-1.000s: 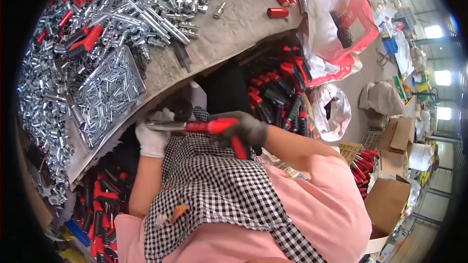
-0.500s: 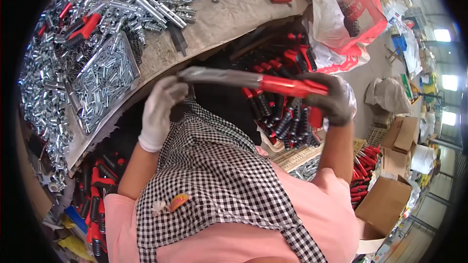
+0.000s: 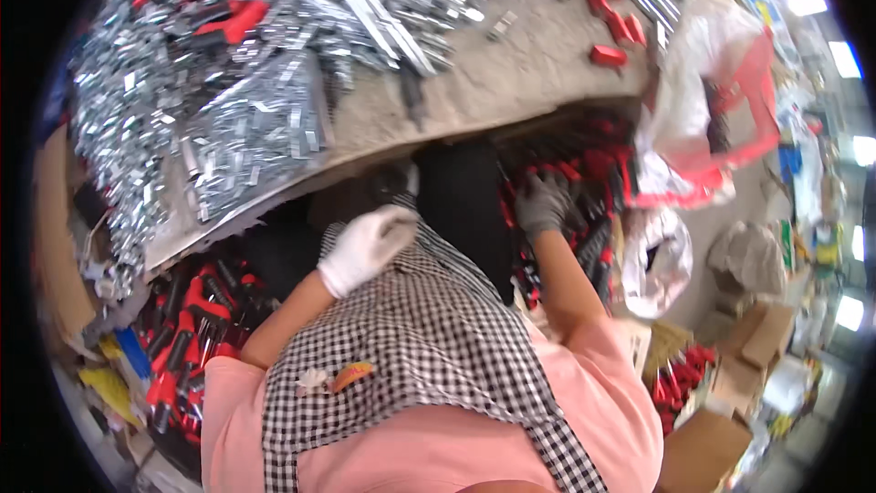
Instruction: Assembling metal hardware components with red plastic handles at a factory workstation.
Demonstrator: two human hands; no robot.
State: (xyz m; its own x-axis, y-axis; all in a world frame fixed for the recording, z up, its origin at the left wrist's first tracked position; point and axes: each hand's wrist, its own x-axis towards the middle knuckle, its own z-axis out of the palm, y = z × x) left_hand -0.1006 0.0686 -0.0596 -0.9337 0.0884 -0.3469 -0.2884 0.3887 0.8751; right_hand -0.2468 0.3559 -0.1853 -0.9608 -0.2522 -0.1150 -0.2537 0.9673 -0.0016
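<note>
My left hand [image 3: 365, 246], in a white glove, rests on my checked apron [image 3: 429, 347] just below the table edge [image 3: 301, 173]; it holds nothing and its fingers are loosely curled. My right hand [image 3: 543, 205], in a grey glove, reaches down onto a heap of red-and-black handled tools [image 3: 593, 219] under the table's right side. The hand touches the heap, but whether its fingers grip a tool is hidden. The long red-handled tool is no longer held up between my hands.
A mass of shiny metal parts [image 3: 228, 82] covers the tabletop, with a few red pieces [image 3: 607, 55] at its far right. More red-and-black tools [image 3: 182, 329] lie at lower left. Plastic bags [image 3: 657, 260] and cardboard boxes [image 3: 757, 338] stand at the right.
Both hands held a long red-handled tool across my lap. My right hand has since dropped with it to the tool heap, and my left hand has let go and rests on the apron.
</note>
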